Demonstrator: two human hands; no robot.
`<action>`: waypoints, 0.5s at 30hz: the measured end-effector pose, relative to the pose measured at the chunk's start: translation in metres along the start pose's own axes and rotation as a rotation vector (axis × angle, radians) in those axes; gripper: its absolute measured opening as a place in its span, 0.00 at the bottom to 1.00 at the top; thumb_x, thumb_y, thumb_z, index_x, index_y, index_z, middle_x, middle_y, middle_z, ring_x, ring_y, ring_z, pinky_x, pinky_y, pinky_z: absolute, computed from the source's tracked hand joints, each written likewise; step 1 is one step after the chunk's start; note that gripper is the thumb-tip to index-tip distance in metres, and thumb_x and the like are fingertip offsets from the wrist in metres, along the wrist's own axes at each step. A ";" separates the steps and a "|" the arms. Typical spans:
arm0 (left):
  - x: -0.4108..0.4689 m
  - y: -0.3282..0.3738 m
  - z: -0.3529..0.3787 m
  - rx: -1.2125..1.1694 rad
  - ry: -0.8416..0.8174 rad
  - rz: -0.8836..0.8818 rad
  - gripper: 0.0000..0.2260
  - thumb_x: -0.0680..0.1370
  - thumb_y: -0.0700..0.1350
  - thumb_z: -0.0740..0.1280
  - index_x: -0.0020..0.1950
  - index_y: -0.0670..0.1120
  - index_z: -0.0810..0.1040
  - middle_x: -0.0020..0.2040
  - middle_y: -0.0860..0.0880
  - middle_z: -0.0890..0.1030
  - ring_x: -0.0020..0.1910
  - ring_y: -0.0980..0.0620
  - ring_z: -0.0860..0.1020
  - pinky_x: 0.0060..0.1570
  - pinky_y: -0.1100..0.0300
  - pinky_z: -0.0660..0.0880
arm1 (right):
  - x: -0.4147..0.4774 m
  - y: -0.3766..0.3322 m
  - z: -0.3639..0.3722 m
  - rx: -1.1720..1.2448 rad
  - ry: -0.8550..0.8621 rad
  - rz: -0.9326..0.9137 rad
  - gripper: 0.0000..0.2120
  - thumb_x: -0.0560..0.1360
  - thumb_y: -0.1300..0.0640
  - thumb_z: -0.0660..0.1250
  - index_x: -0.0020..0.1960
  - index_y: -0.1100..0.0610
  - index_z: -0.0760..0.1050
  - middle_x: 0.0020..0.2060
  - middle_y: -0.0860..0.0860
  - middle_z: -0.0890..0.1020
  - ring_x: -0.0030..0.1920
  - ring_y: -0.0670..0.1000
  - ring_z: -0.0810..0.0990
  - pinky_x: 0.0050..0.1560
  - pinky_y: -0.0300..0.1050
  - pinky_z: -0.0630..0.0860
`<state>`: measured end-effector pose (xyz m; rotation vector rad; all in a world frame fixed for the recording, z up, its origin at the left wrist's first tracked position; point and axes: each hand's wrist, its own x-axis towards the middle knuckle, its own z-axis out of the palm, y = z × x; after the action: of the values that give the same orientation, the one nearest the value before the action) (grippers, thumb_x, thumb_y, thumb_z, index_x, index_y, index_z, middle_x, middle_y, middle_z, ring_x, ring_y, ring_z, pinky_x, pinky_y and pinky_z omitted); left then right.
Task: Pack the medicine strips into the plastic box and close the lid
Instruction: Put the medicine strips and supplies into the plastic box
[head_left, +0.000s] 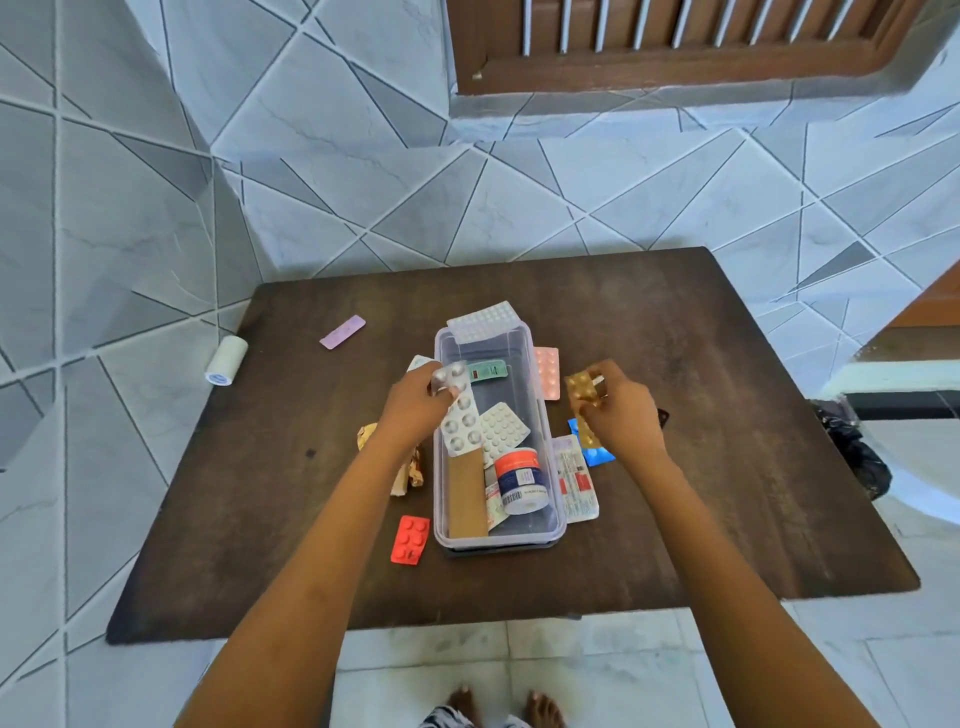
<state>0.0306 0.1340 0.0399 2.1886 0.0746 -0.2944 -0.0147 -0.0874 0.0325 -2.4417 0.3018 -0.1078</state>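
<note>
The left hand (418, 397) pinches a silver strip (460, 415) over the plastic box (545, 441), its long side pointing near to far like the box. The right hand (621, 410) pinches a gold strip (582, 389) just right of the box.

Dark wood table (727, 467) vs grey geometric-tile wall (156, 208), brown louvred window (675, 41) above, pale tile floor (415, 660).

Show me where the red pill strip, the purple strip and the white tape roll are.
red pill strip (410, 540), head view, middle of its blister face.
purple strip (342, 331), head view, centre of its flat face.
white tape roll (226, 359), head view, middle of its curved side.
</note>
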 end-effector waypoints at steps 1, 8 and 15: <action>0.009 0.004 0.001 0.000 0.013 0.023 0.14 0.78 0.40 0.63 0.63 0.44 0.72 0.63 0.43 0.77 0.60 0.44 0.77 0.57 0.51 0.76 | 0.008 -0.014 -0.003 0.078 0.020 -0.041 0.14 0.73 0.64 0.66 0.58 0.62 0.70 0.48 0.62 0.82 0.47 0.63 0.81 0.42 0.48 0.74; 0.063 0.009 0.011 0.232 0.046 0.166 0.18 0.76 0.36 0.63 0.65 0.44 0.71 0.62 0.39 0.78 0.57 0.40 0.78 0.54 0.54 0.75 | 0.057 -0.055 0.050 -0.107 -0.138 -0.179 0.12 0.77 0.63 0.60 0.60 0.63 0.71 0.53 0.63 0.81 0.53 0.62 0.80 0.52 0.49 0.75; 0.088 -0.009 0.039 0.565 -0.109 0.161 0.15 0.77 0.39 0.63 0.65 0.44 0.71 0.63 0.41 0.77 0.59 0.43 0.78 0.58 0.53 0.75 | 0.071 -0.040 0.084 -0.231 -0.256 -0.243 0.16 0.76 0.64 0.60 0.64 0.60 0.71 0.61 0.60 0.78 0.57 0.59 0.79 0.59 0.47 0.74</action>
<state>0.1070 0.1038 -0.0103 2.7113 -0.2768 -0.3757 0.0746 -0.0227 -0.0076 -2.6755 -0.1024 0.1420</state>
